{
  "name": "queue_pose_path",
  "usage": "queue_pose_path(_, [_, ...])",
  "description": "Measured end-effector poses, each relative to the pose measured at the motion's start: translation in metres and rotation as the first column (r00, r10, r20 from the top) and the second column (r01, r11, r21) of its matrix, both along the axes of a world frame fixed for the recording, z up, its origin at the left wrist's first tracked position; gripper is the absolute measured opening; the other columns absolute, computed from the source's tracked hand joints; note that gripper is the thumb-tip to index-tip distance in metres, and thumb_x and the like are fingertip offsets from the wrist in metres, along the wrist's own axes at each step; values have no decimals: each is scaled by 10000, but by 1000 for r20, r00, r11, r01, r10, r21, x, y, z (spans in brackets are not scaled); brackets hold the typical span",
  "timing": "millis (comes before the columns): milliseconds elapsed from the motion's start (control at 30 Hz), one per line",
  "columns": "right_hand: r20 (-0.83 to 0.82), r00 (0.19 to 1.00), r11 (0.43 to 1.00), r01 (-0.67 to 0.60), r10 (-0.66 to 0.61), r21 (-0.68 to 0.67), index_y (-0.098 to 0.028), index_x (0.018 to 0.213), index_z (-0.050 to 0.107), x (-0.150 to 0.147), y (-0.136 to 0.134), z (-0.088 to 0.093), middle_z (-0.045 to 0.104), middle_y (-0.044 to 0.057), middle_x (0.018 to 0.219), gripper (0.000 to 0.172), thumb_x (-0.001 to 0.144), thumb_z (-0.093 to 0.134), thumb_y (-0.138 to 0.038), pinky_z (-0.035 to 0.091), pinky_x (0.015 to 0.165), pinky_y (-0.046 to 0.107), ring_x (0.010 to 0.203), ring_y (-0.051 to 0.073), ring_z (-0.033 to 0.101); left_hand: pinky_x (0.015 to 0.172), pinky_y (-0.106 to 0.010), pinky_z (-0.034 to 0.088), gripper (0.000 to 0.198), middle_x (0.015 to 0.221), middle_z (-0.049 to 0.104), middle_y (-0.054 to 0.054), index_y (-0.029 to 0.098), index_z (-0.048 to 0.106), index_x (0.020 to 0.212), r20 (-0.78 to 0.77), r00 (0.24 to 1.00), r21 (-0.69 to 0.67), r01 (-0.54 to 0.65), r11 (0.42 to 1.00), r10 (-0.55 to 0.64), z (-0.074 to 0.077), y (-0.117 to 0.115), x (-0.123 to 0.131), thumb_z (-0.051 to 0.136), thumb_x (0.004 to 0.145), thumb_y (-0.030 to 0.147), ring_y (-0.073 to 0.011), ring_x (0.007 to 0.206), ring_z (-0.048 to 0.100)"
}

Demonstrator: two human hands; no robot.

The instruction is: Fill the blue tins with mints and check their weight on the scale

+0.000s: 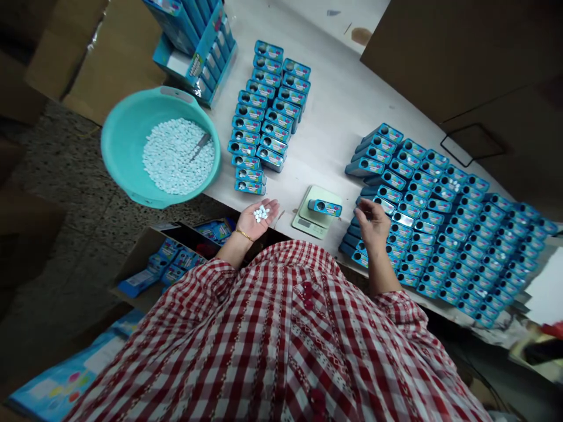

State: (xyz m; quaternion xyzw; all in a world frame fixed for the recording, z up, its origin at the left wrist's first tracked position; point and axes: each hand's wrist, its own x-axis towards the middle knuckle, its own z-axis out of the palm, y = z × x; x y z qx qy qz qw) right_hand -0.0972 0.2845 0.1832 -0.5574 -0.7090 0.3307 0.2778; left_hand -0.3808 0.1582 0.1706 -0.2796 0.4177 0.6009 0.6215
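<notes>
My left hand [255, 221], palm up and cupped, holds a small heap of white candies [261, 213] just off the table's front edge. A small kitchen scale [307, 218] lies at the table edge between my hands. On it stands one blue tin [326, 208] with a dark round hole in its top. My right hand [373, 223] hovers right of the scale, over the near edge of the packed tins [409, 199]. Its fingers are bent and slightly apart, with nothing visible between them.
A turquoise basin [121, 149] of white candies, with a scoop in it, stands at the left. Two rows of blue tins [264, 117] stand behind the scale. A display carton [197, 58] is at the back left, and an open cardboard box [149, 252] of blue packs sits below.
</notes>
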Motion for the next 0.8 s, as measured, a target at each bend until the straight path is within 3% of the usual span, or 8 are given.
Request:
queue_pose_path(100, [26,990,990,-134,135,-52,-209,1111,546,2,-4,-5,578,71,1027,426,720,623,-359,513,732,350,856,176,573,768,-301,530,210,881,680,-104,104,606,813,-17,1000,-1,-2,1000,2,0,-1,-3,404,843,152,-191,935,638])
queue_pose_path(267, [105,951,957,-288,290,-29,-226,1207,463,-5,-10,-17,495,101,1164,532,721,629,-366,500,745,360,952,208,534,780,-306,527,192,894,677,-117,96,610,824,-17,1000,1,-17,1000,17,-4,-3,-5,425,833,148,-200,954,632])
queue_pose_path(367, [179,901,916,-402,394,9,-217,1199,479,-12,-9,-20,509,106,1156,458,772,578,-347,471,809,377,1016,229,505,768,-308,534,192,885,680,-117,98,610,841,-11,999,-4,-31,1000,31,-6,-6,-7,424,832,147,-201,942,637])
queue_pose_path(467, [259,857,882,-470,446,37,-212,1132,533,-27,-2,-18,564,92,1033,350,802,541,-327,441,841,395,951,231,519,771,-323,539,204,869,684,-112,104,612,862,-4,999,-7,-49,999,49,-6,-9,-10,413,833,141,-198,927,643])
queue_pose_path(600, [265,832,857,-514,487,41,-192,1119,546,-80,13,-21,572,93,991,345,790,547,-297,441,816,388,886,232,518,816,-348,528,221,851,686,-115,99,612,841,-19,995,-25,-101,995,100,-5,-17,-13,395,838,140,-201,923,647])
queue_pose_path(733, [257,817,841,-540,517,24,-175,1098,572,-160,18,-37,575,108,1008,315,798,530,-262,440,834,381,917,241,510,845,-358,519,225,866,686,-118,100,618,877,-43,989,-36,-145,989,144,-3,-25,-16,400,831,135,-206,942,642])
queue_pose_path(800, [227,828,849,-529,512,13,-178,1120,562,-184,17,-45,570,107,1031,320,815,507,-258,448,832,367,928,231,517,833,-353,526,225,875,685,-124,98,618,875,-45,987,-32,-156,987,155,-3,-28,-17,401,830,132,-211,948,640])
